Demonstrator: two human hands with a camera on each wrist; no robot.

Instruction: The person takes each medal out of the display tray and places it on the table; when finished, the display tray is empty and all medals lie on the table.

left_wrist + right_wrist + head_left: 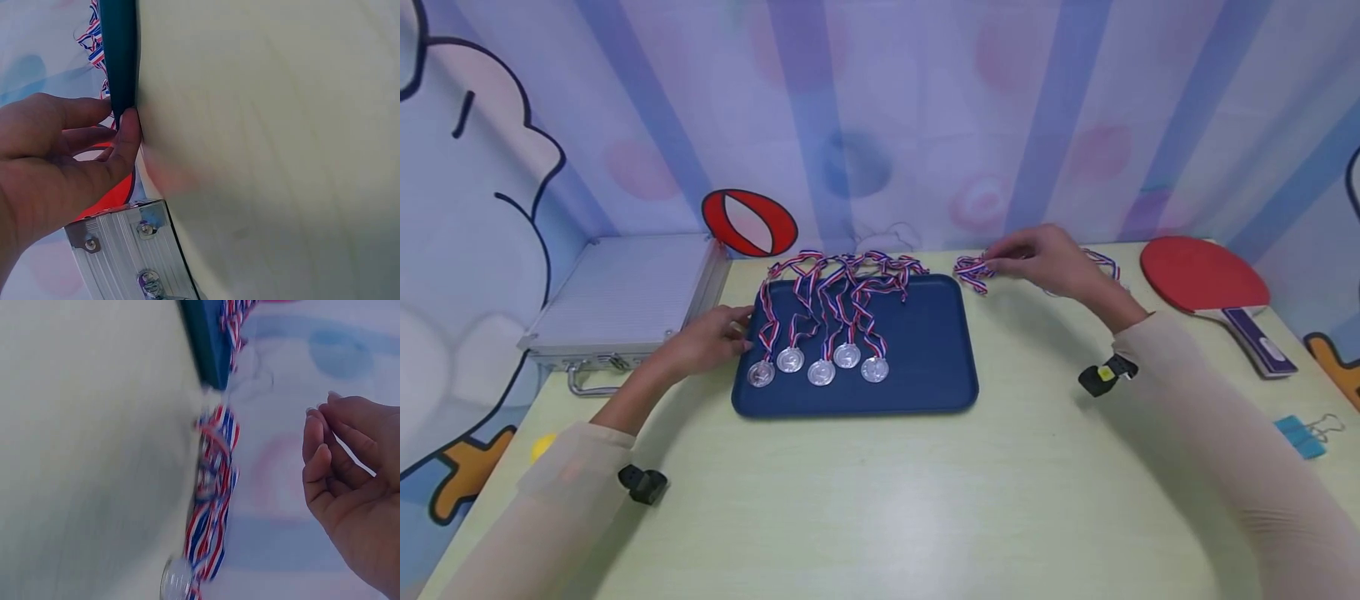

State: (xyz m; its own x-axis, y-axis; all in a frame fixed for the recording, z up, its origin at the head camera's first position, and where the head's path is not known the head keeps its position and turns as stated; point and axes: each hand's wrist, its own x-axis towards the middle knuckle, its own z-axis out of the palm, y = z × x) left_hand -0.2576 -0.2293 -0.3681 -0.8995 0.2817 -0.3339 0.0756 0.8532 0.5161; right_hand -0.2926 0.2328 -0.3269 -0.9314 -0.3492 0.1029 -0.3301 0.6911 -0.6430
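A dark blue tray lies on the table. Several silver medals rest side by side on its left half, their red, white and blue ribbons running over the back rim. My left hand holds the tray's left edge; the left wrist view shows thumb and fingers pinching it. Right of the tray lies a heap of striped ribbons, with a medal partly seen in the right wrist view. Over that heap is my right hand, fingers loosely bent, nothing visible between them.
A silver metal case stands left of the tray. To the right lie a red table tennis bat and a blue binder clip. Something yellow shows by the left sleeve. A patterned curtain hangs behind the table.
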